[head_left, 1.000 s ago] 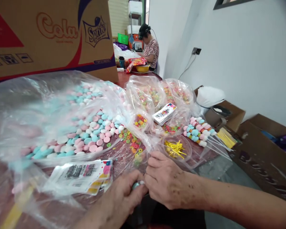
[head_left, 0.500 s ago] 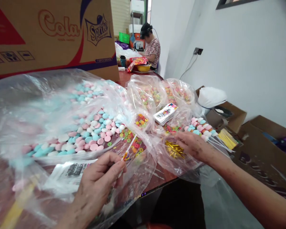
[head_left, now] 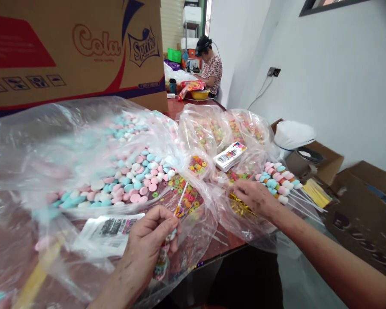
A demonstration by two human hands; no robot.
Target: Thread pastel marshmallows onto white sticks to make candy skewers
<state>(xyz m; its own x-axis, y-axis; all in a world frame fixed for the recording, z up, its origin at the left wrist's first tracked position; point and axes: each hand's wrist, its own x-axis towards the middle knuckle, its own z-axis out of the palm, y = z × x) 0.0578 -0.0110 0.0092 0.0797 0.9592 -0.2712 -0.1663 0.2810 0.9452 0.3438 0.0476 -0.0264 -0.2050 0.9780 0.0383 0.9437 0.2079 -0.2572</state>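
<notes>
In the head view, low in the middle of the frame, the left hand (head_left: pixel 148 242) is pinching a white stick (head_left: pixel 182 197) between thumb and curled fingers. The stick is slanting up over loose candy rings (head_left: pixel 192 202). Right of centre, the right hand (head_left: pixel 255 197) is pressing bent fingers onto gold ties (head_left: pixel 241 209); whether they are gripping any cannot be told. Marshmallow skewers (head_left: pixel 278 180) are lying just beyond it.

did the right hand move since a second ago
Yes. The right hand went forward, away from the left hand holding the candy stick, onto the gold twist ties.
</notes>
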